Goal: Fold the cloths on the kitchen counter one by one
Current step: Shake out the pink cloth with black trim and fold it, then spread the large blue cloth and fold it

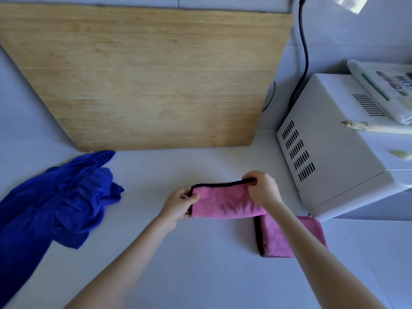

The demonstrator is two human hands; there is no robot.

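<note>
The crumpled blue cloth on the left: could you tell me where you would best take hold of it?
Probably the far corner of the blue cloth, near the wooden board: it sticks out flat from the bunched middle. Come from the right, over bare counter.

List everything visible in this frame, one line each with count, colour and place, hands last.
pink cloth in hand: 1, pink with black trim, counter centre
folded pink cloth: 1, pink, by the microwave
blue cloth: 1, blue, crumpled, counter left
wooden board: 1, tan, leaning on the wall
microwave: 1, white, right
cable: 1, black, behind microwave
packet: 1, white, on microwave
counter: 1, white
left hand: grips cloth's left end
right hand: grips cloth's right end
</note>
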